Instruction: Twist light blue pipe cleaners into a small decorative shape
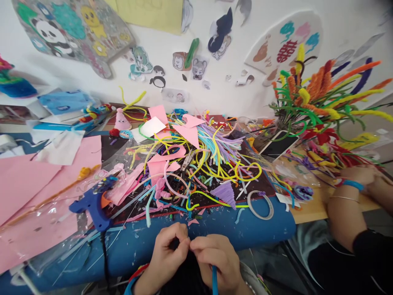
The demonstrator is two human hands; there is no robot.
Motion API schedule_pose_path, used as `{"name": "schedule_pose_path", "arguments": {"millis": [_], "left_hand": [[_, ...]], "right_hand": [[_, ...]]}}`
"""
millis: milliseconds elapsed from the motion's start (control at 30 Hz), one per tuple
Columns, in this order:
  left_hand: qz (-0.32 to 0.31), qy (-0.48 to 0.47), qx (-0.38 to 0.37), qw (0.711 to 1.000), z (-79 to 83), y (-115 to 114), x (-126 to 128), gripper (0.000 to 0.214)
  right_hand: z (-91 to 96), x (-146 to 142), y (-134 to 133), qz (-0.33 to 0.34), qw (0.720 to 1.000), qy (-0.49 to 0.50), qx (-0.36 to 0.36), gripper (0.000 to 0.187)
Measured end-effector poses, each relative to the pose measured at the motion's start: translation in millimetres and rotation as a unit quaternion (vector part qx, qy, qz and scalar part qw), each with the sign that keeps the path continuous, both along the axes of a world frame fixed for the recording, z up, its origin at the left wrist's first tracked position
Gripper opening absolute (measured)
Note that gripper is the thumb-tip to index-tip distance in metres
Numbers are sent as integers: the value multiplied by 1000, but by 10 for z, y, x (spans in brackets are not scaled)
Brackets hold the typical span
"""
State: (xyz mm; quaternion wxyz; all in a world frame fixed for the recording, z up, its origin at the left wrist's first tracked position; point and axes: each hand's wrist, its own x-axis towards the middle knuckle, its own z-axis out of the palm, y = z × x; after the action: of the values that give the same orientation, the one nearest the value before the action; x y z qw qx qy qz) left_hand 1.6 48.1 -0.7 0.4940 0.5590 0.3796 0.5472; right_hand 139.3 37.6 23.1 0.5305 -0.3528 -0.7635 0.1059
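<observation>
Blue strip (214, 280): one, slim, bright blue, straight in its visible length, located below the right hand (217, 259) and pointing to six o'clock; upper end hidden behind the curled fingers, which appear to grasp it. Left hand (169, 252): thumb and forefinger pinched, tips meeting the right hand's; anything between them is too small to tell. Directions from the hands: blue cover (270, 229), rounded front edge running nine to three o'clock, open room a narrow scrap-flecked band widening toward two; heap of coloured stems (227, 143) at twelve to one; pale ring (270, 209) at two; blue glue gun (96, 207) at ten, cord (105, 250) crossing the edge at nine.
</observation>
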Motion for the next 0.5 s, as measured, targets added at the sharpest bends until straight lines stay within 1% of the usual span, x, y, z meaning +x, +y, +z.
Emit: {"name": "schedule_pose_path", "arguments": {"millis": [200,400,500], "left_hand": [[-9,-23,-13,1000,-10,-17,9,31],[-19,-52,-74,996,-31,-47,23,29],[-23,-56,-77,995,-23,-47,12,30]], "right_hand": [[-56,-18,-25,2,1000,10,-7,17],[-71,-36,-33,-9,1000,23,-14,19],[-63,-24,-27,-10,1000,25,-6,19]]}}
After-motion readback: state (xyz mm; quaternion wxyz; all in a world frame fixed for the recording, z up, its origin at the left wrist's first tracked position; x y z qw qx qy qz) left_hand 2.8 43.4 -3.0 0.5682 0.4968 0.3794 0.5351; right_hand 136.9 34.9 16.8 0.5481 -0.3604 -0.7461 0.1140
